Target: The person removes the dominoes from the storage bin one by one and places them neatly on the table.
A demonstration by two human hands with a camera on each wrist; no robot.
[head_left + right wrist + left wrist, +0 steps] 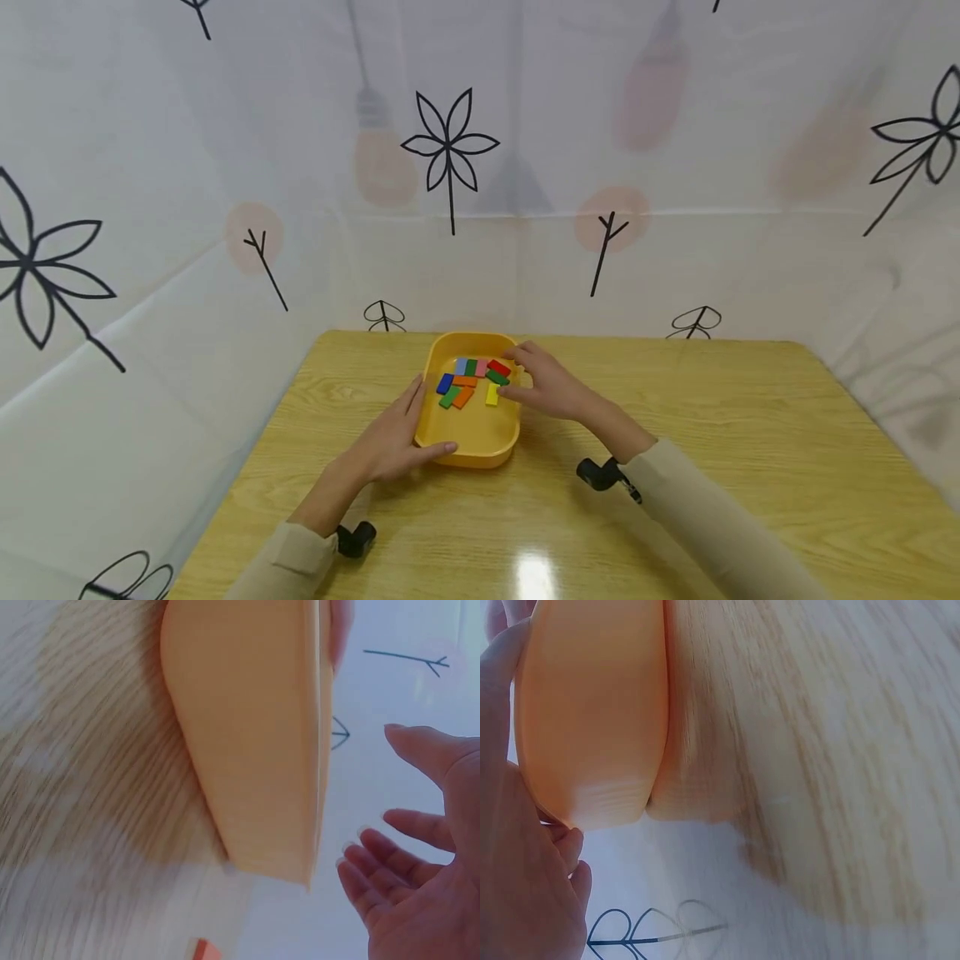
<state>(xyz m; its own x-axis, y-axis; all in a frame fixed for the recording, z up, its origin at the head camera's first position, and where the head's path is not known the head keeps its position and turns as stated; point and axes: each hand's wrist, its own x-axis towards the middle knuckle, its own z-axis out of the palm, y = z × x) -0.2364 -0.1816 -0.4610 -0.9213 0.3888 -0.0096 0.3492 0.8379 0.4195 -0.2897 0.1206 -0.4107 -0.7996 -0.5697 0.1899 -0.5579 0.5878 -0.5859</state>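
A yellow tray [474, 456] with raised walls stands on the table. On its floor lie several small flat coloured blocks, among them a red block [498, 367], a yellow block [492, 394], a blue block [445, 383] and an orange block [462, 397]. My left hand [392, 435] holds the tray's near left corner, thumb over the near rim and fingers along the left side. Over the right rim hovers my right hand [552, 386], fingers spread and holding nothing. Its thumb tip is close to the yellow block; whether they touch cannot be told.
The wood-grain table [675, 433] reaches around the tray. Behind it hangs a pale cloth [525, 275] printed with leaves and stems. A small orange-red piece [204, 950] shows at the bottom of the right wrist view; its kind is unclear. Each wrist wears a black camera [597, 474].
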